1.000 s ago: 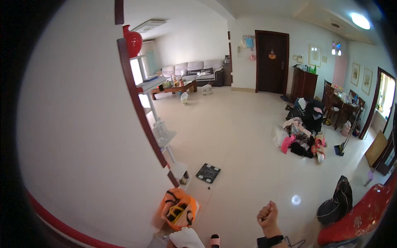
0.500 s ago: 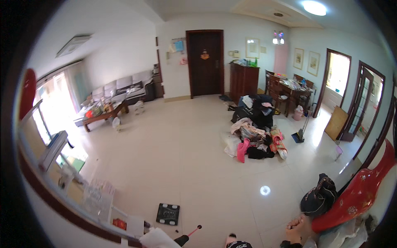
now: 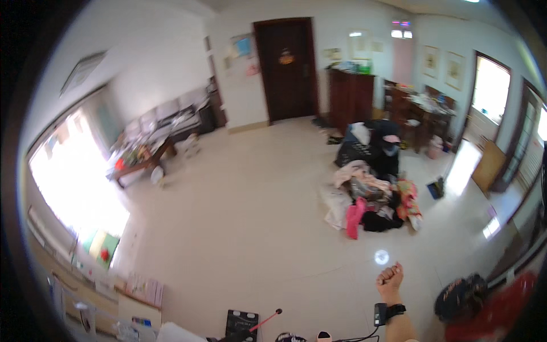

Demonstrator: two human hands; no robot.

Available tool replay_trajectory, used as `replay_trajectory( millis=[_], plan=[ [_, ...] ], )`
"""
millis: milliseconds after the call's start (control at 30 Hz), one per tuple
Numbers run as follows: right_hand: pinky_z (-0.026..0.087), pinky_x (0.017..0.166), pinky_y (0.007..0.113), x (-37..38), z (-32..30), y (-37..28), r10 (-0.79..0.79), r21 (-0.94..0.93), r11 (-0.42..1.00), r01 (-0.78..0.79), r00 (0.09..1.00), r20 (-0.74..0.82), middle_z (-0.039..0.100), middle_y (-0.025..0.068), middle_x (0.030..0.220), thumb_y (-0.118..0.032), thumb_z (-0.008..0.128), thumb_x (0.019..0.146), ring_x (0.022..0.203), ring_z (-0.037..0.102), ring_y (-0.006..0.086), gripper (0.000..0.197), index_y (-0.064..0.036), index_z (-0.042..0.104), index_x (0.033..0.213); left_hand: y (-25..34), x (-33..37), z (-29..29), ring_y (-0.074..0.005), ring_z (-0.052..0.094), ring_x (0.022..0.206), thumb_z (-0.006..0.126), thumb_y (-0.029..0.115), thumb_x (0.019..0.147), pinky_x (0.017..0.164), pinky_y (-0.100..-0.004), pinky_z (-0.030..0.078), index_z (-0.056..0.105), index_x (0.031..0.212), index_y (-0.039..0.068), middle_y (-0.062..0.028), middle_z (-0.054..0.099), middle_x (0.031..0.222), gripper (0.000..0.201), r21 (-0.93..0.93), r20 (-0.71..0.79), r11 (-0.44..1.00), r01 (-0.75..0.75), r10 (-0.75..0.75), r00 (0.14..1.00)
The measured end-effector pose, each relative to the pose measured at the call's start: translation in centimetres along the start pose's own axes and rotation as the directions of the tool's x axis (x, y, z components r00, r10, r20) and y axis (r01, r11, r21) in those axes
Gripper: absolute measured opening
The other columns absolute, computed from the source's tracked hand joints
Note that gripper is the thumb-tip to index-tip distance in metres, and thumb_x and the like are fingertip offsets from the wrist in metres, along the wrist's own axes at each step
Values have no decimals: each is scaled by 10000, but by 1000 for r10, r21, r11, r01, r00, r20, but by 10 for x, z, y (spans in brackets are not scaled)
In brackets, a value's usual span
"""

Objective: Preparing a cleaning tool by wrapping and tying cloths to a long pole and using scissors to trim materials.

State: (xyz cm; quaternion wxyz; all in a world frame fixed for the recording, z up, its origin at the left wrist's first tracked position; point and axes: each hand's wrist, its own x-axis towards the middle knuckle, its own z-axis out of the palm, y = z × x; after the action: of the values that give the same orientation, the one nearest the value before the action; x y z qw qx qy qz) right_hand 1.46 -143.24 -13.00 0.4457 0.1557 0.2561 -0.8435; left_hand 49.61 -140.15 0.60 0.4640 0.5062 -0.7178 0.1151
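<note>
At the lower right of the head view, above the pale tiled floor (image 3: 245, 239), the right hand (image 3: 390, 281) is raised, forearm coming in from the lower edge. Fingers curled into a fist; nothing seen inside. Dark band (image 3: 395, 310) at the wrist, a small black box (image 3: 380, 314) beside it, cable trailing down. Left hand out of view, so its fingers cannot be read.

Nearest thing to the fist: a black bag (image 3: 462, 296), slumped to its right, apart from the fingers and a little lower in view. Beside it a red form (image 3: 496, 319), too blurred to name.

Handling, by judgement: bag looks soft and floppy, probably light unless filled; contents hidden. Best hold likely the gathered upper part, whole hand closed on the cloth. Little risk of slipping or breaking.

Farther off, beyond the fingers: a heap of clothes (image 3: 373, 194), loose and soft. At the lower edge, left of the fist, a pink rod (image 3: 266, 320) with a dark tip, crossing in view over a black scale (image 3: 232, 320).
</note>
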Motion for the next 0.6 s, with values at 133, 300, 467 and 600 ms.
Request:
replay_trajectory(
  millis=[133,300,467,600],
  plan=[
    [79,350,229,67,90,102,271,-136,960,-246,940,209,109,-54,428,-301,493,796,366,79,85,454,-190,186,480,-34,34,51,-402,459,1032,602,169,771,844,-451,422,440,1117,-36,-267,422,1149,434,-9,-55,999,39,-40,998],
    [101,356,229,157,136,158,252,-115,963,-244,965,65,128,-65,443,-315,505,795,371,115,80,448,-191,193,498,-102,73,120,-402,454,1038,603,174,767,840,-449,426,435,1124,-32,-270,406,1166,445,-70,-140,995,72,-82,987],
    [267,405,224,317,62,92,33,118,992,-45,994,102,291,-40,502,-331,524,793,444,309,107,205,-153,488,697,-141,157,216,-273,500,937,513,149,774,759,-368,454,422,1142,-3,-162,466,1077,408,-495,-219,764,413,-570,792],
    [402,494,260,284,156,124,-193,-33,981,191,971,-139,445,-2,599,-339,512,807,544,439,142,226,-118,539,771,-162,232,249,-174,519,884,475,129,771,720,-298,460,391,1179,26,-76,490,1020,429,-834,16,282,474,-847,532]
  ],
)
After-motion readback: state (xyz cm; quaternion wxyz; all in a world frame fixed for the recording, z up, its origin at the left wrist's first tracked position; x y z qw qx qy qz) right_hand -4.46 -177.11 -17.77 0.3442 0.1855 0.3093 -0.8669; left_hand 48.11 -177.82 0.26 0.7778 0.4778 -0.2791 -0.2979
